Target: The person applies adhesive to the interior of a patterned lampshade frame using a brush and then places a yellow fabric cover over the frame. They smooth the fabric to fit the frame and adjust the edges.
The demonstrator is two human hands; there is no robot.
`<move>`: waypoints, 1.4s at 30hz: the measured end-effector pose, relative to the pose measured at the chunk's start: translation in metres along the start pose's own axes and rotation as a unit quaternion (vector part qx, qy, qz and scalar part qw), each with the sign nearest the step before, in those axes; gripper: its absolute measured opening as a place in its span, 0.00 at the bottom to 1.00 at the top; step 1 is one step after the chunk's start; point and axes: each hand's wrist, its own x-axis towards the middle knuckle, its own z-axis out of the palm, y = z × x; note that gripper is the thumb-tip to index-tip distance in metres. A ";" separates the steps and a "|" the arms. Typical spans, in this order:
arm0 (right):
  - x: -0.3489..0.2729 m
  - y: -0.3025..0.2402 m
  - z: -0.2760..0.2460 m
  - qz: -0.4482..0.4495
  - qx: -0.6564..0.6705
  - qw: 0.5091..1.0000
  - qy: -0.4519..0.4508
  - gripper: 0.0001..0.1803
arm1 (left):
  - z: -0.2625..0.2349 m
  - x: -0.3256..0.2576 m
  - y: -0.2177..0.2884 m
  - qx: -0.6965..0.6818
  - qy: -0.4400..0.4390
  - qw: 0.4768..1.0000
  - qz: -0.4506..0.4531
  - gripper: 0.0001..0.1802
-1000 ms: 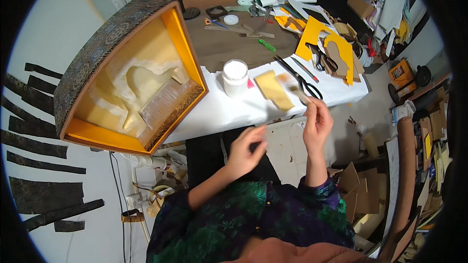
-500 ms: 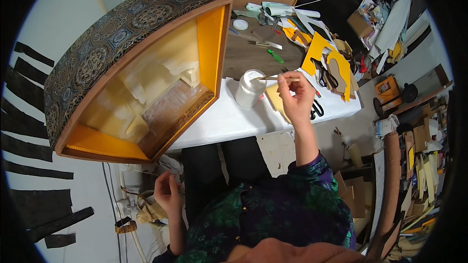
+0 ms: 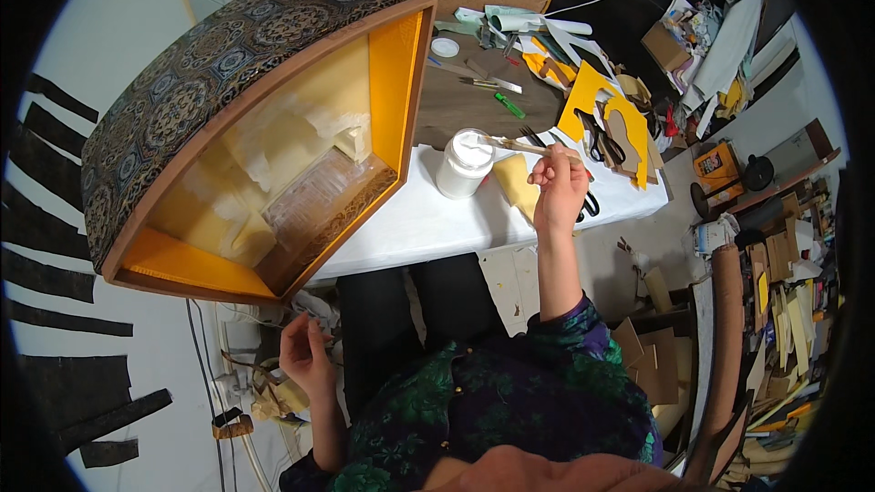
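Observation:
My right hand (image 3: 559, 191) pinches the wooden handle of a thin brush (image 3: 524, 145) over the white-draped edge of the table. The brush's tip points left, at the mouth of a clear jar (image 3: 462, 169) of white paste. Close beside that hand lies a yellow foam block (image 3: 517, 184). My left hand (image 3: 307, 351) hangs low beside my leg, its fingers loosely curled and apart, with nothing visible in it. Left of the jar stands a large curved box (image 3: 264, 64) covered in dark patterned fabric. Its open side shows yellow walls and whitish smears inside.
Black-handled scissors (image 3: 602, 141) lie among yellow and brown cut pieces on the right. A green cutter (image 3: 509, 106), a white lid (image 3: 445, 46) and scraps lie farther back. Dark fabric strips (image 3: 68, 328) hang at left. Boards and rolls crowd the right.
My right hand has turned and shifted slightly, the brush still at the jar's mouth. The left hand has moved a little, its fingers loosening. The box has stayed in place.

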 end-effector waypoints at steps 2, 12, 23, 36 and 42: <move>-0.005 0.002 0.001 -0.002 0.021 1.000 -0.002 0.10 | -0.003 -0.003 -0.001 -0.006 0.020 1.000 0.006 0.11; -0.073 0.013 0.046 0.025 0.077 0.993 -0.091 0.08 | -0.021 0.013 -0.002 -0.097 0.126 0.985 0.068 0.17; -0.090 0.074 0.092 -0.095 -0.200 0.958 -0.182 0.07 | -0.018 0.001 0.000 -0.070 0.079 0.993 0.053 0.09; -0.056 -0.001 0.021 -0.228 -0.175 0.957 -0.045 0.07 | 0.002 -0.004 0.000 -0.080 0.005 0.996 0.030 0.05; -0.058 0.016 -0.008 -0.237 -0.262 0.933 -0.062 0.06 | 0.016 -0.004 -0.004 -0.106 -0.017 0.993 0.042 0.06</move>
